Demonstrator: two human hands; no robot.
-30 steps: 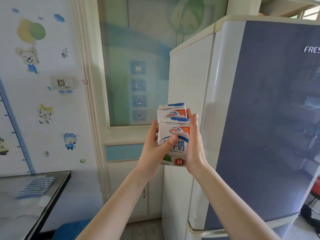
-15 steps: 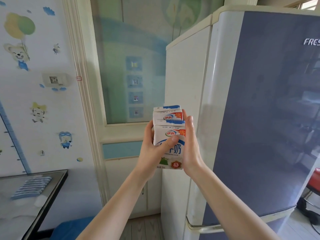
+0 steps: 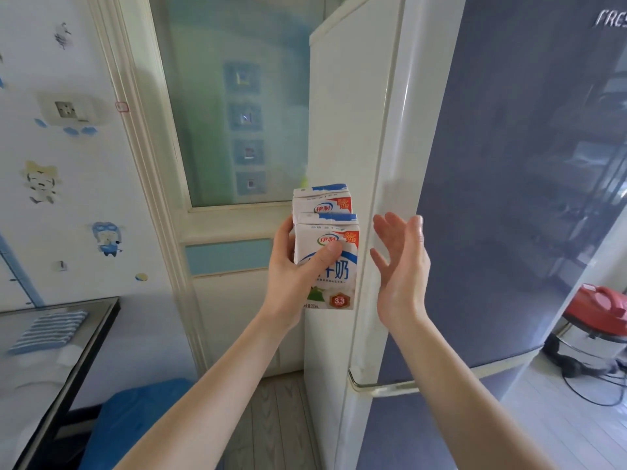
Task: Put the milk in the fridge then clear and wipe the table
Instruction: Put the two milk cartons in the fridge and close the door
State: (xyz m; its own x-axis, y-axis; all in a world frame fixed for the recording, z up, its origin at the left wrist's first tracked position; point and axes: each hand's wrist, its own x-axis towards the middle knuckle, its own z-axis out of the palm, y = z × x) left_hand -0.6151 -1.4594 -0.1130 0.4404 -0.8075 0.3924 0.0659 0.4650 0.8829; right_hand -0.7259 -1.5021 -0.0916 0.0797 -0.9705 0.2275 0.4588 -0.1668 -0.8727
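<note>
Left hand [image 3: 298, 266] grips two white-and-blue cardboard milk cartons [image 3: 325, 252] (stacked front-to-back), thumb across front face, chest height beside closed blue-grey fridge door [image 3: 509, 198]. Right hand [image 3: 402, 266] open, empty, near door edge. Cartons rigid-ish, light, dentable; hold flat sides.

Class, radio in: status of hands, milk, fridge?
Left hand grips two milk cartons. Right hand open, empty. Fridge door shut.

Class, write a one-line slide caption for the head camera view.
Left hand grips two milk cartons while the open right hand reaches toward the closed fridge.
</note>
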